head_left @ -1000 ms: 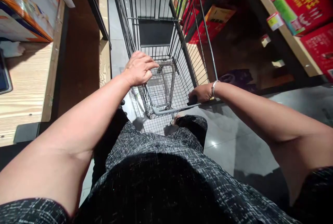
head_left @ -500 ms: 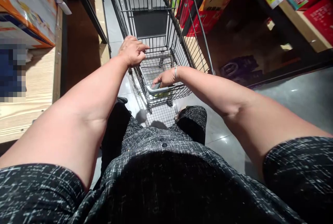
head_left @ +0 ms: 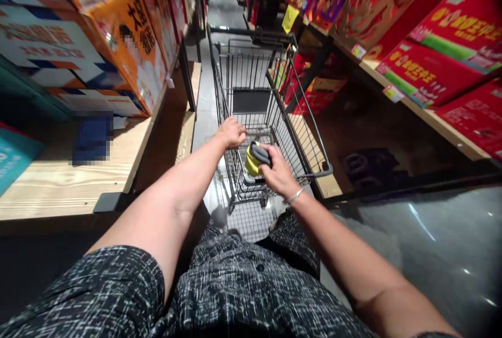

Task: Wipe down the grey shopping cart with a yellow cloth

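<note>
A wire shopping cart [head_left: 309, 142] stands in the aisle right in front of me. My left hand [head_left: 232, 133] is closed on the cart's near left rim. My right hand [head_left: 276, 172] is wrapped round a yellow and grey object [head_left: 254, 158], holding it just above the cart's near end. A bracelet circles my right wrist. The cart's basket looks bare apart from a dark panel on its far wall.
Wooden shelves line both sides of the aisle. Orange and white boxes [head_left: 117, 40] fill the left shelf; red boxes [head_left: 427, 66] fill the right one. A low wooden shelf [head_left: 58, 186] lies at my left. Grey glossy floor [head_left: 411, 244] spreads to the right.
My right hand left the cart handle, reached into the near end of the cart and came up holding the yellow and grey object. The view tilted up along the aisle.
</note>
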